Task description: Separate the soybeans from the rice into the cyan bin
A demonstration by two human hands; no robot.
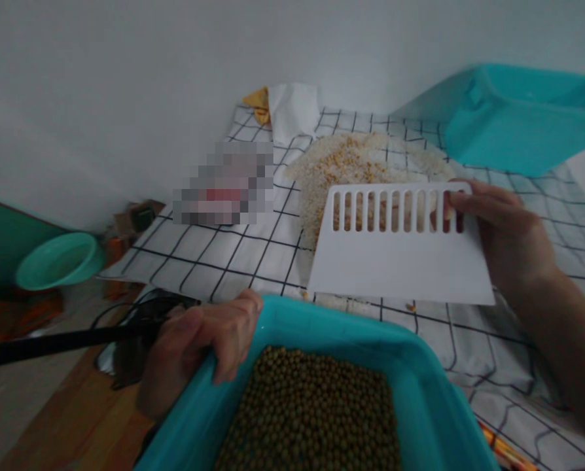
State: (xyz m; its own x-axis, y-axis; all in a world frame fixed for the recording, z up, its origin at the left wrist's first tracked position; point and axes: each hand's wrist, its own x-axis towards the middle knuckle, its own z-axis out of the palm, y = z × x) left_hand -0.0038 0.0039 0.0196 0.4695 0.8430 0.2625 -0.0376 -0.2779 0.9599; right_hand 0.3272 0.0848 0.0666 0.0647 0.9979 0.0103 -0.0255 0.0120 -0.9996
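Note:
My left hand point(201, 347) is closed over the left rim of a teal plastic bin point(341, 317), close below me. Brownish-green round beans point(317, 409) cover the bin's bottom. In my right hand point(511, 229) is a white plastic scraper point(400, 265) with a row of slots along its top; my fingers pinch its upper right corner. The scraper hangs above the far rim of the bin. Behind it, white rice grains point(312, 157) lie spread on the table with yellow corn kernels point(344, 157) among them, partly hidden by the scraper.
A checkered cloth point(253, 261) covers the table. At the back right stands a second teal bin point(523, 131). White paper point(295, 111) and a yellow cloth-like piece point(259, 103) lie by the wall. A green basin point(61, 261) is low at left, and a black strap point(67, 343) extends leftward.

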